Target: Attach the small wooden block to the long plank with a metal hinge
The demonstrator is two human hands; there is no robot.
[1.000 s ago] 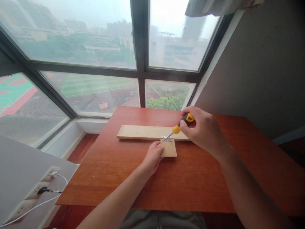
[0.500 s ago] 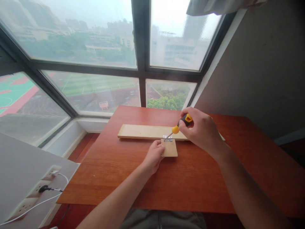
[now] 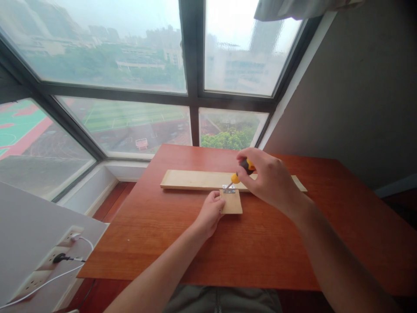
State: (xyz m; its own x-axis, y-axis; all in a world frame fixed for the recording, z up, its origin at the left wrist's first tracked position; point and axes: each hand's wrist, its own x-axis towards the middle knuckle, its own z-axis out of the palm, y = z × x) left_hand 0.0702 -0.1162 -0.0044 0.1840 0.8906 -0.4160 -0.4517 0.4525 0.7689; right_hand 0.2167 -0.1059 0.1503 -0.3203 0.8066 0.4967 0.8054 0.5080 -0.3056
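My right hand point(image 3: 265, 176) is closed around the black and yellow handle of a screwdriver point(image 3: 235, 178). Its shaft slants down to the left, and the tip meets a small metal hinge point(image 3: 229, 190). The hinge spans a small square of wood point(image 3: 233, 203) and the near edge of a long pale board point(image 3: 195, 179) lying across the table. My left hand point(image 3: 211, 211) pinches the left edge of the small wooden square, thumb on top. Whether a screw sits under the tip is too small to make out.
The reddish-brown wooden table point(image 3: 156, 243) stands before large framed windows point(image 3: 192, 100). A sloping grey wall point(image 3: 342, 95) rises at the right. Low on the left, a power outlet point(image 3: 55, 257) holds plugs with a white cable point(image 3: 61, 274).
My right hand and the screwdriver handle have shifted slightly left, and the grip has turned a little. The tip stays on the hinge. My left hand and the boards look unchanged.
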